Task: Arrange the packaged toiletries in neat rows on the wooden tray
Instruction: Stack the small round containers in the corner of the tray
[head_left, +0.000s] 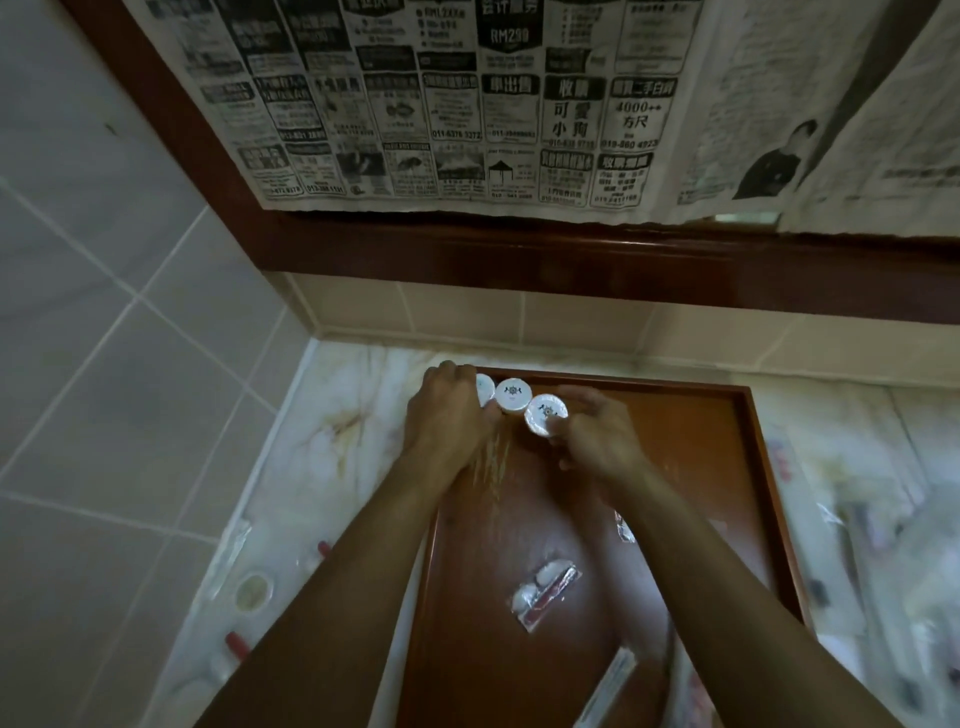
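hands (449, 415) on round packets (513, 397), wooden tray (748, 467)

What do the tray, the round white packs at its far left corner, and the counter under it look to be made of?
Tray: reddish-brown wood, probably lacquered, since its base throws back glare. Round white packs: seemingly paper- or film-wrapped discs with a printed emblem; the exact wrap is unclear. The right hand holds the nearest one. Counter: pale veined stone, likely polished marble or an imitation.
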